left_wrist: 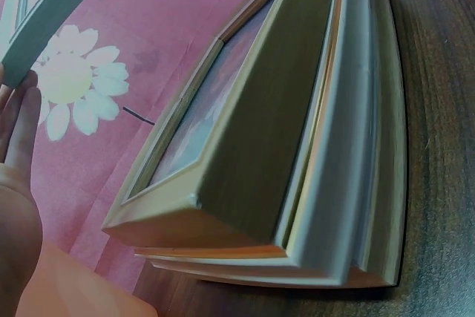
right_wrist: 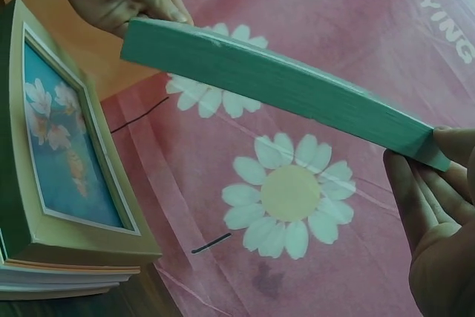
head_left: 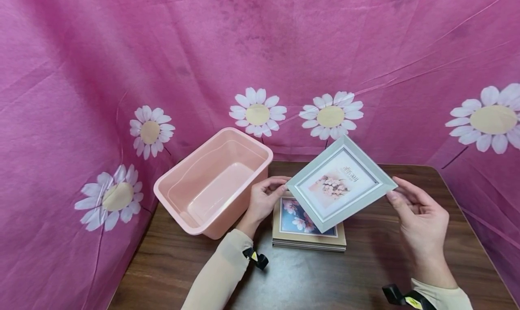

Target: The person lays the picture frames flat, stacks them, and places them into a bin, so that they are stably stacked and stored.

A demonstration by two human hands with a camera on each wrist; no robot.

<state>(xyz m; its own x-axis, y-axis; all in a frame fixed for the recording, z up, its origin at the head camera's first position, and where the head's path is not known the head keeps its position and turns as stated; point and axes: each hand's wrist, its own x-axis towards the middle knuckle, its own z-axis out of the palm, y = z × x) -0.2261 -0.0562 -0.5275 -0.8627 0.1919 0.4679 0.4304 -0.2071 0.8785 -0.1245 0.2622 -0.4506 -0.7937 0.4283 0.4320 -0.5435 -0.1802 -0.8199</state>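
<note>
A pale grey-green picture frame [head_left: 338, 183] with a pink flower print is held up and tilted between both hands. My left hand [head_left: 263, 199] pinches its left corner, while my right hand [head_left: 422, 224] pinches the right corner between thumb and fingers. Below it, a stack of picture frames [head_left: 308, 244] lies on the table, partly covered by the held frame in the head view. The top one of the stack has a gold-beige border and a blue picture with pink blossoms [right_wrist: 67, 139]. In the left wrist view, the edges of several stacked frames [left_wrist: 334, 146] show from the side.
A pink plastic bin [head_left: 211, 188] stands left of the stack, its visible inside holding nothing. The dark wood table [head_left: 378, 274] runs under everything. A magenta cloth with large white daisies [head_left: 257, 114] hangs behind and at both sides.
</note>
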